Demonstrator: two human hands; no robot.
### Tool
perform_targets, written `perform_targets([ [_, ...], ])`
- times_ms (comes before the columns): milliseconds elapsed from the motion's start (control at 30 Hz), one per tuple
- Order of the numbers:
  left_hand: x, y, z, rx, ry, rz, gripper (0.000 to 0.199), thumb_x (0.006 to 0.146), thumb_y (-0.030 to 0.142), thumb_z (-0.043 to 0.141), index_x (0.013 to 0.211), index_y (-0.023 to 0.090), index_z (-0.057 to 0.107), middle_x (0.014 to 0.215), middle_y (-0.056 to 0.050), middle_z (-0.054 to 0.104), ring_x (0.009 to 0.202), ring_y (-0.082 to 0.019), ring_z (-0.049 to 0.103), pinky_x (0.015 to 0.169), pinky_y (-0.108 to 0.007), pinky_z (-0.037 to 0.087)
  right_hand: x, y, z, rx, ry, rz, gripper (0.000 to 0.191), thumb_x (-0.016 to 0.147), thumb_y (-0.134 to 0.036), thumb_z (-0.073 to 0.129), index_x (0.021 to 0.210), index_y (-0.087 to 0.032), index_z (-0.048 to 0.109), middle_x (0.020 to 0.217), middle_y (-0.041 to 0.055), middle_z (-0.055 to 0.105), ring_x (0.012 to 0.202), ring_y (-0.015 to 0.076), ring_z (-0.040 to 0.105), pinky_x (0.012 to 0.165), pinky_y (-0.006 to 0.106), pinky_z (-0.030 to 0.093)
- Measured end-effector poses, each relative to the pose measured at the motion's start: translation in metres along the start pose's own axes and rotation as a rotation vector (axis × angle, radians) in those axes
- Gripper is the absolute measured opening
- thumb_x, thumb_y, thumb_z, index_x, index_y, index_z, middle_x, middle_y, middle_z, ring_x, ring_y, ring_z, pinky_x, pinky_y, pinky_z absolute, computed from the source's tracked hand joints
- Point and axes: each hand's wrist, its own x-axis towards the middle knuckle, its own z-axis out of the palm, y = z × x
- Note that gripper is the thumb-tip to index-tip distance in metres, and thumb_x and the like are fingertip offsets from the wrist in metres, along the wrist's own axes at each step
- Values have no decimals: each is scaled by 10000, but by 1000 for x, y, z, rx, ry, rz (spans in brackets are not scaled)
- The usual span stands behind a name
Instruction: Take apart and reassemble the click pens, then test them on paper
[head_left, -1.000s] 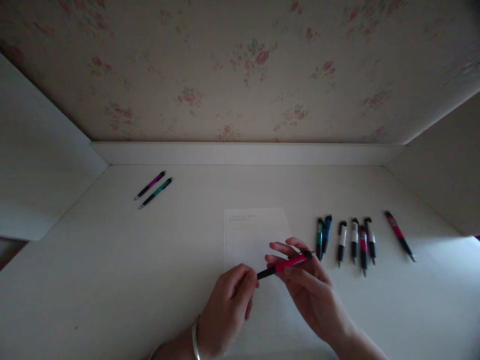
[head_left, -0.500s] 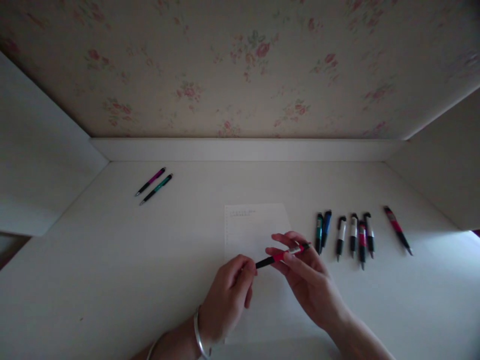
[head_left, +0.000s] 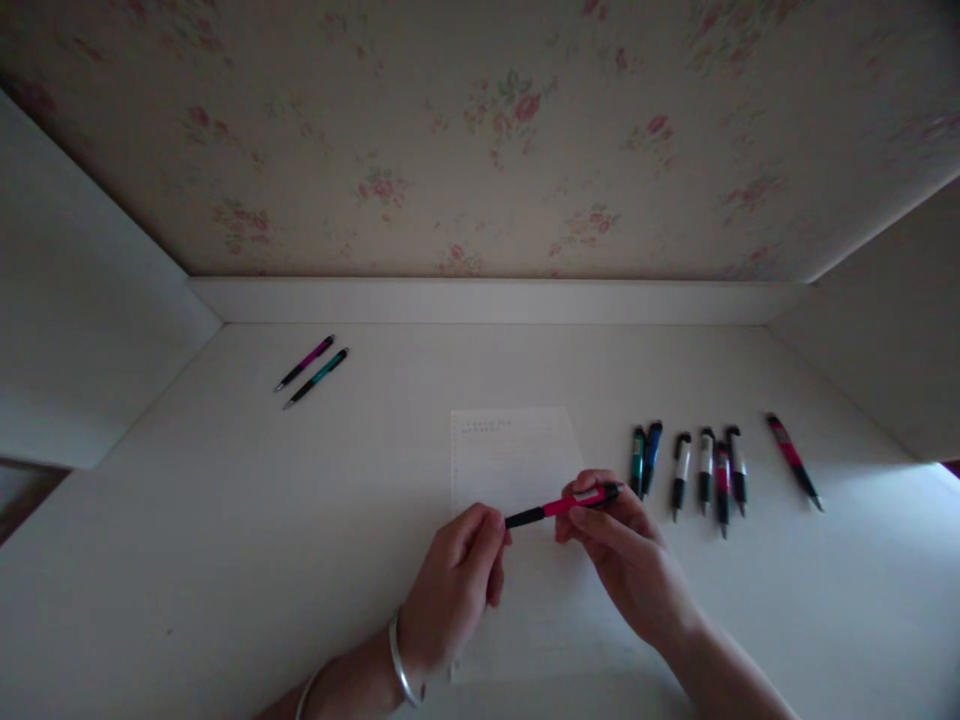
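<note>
Lower centre of frame: my left hand (head_left: pixel 452 590) pinches the pink-barrelled pen (head_left: pixel 556 508) by its black grip end; my right fingers (head_left: pixel 611 530) hold its clip end above the lined sheet (head_left: pixel 517 462). Risk: uneven pull could slip it loose.

I read the held pen (head_left: pixel 559 507) as hot pink and black. I get a magenta-and-black pen (head_left: pixel 304 363), two teal-and-black pens (head_left: pixel 316 378), a blue-and-black pen (head_left: pixel 652 458), three white-and-black pens (head_left: pixel 681 465), and two pinkish-red-and-black pens (head_left: pixel 791 455). My view shows a whitish worktop (head_left: pixel 225 520), white paper (head_left: pixel 517 460) with faint ruled lines, silvery bangle (head_left: pixel 397 660), and beige wallpaper (head_left: pixel 450 130) patterned with pink roses and green leaves.
</note>
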Motion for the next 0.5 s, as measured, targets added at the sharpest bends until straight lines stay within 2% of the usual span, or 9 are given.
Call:
perform_targets([
  [133,-2,4,0,21,-1,34,421,1009,539,431,797,192,541,512,69,445,466,-93,387,474,-219,315,-1,3,1,-2,-20,44,212,800,-360,828,915,-225,710,909,6,715,719,140,700,652,255,587],
  [333,2,3,-1,-50,3,30,390,949,565,533,960,181,597,572,61,503,454,-94,461,429,-200,333,3,1,0,43,20,29,174,807,-326,829,862,-204,719,853,12,740,733,122,713,698,210,595],
  [500,5,8,-3,-13,70,44,383,933,515,589,1073,161,627,534,38,584,466,-114,534,466,-203,409,4,-2,-1,77,53,-2,196,768,-319,858,851,-202,725,836,20,749,722,134,715,684,218,604],
])
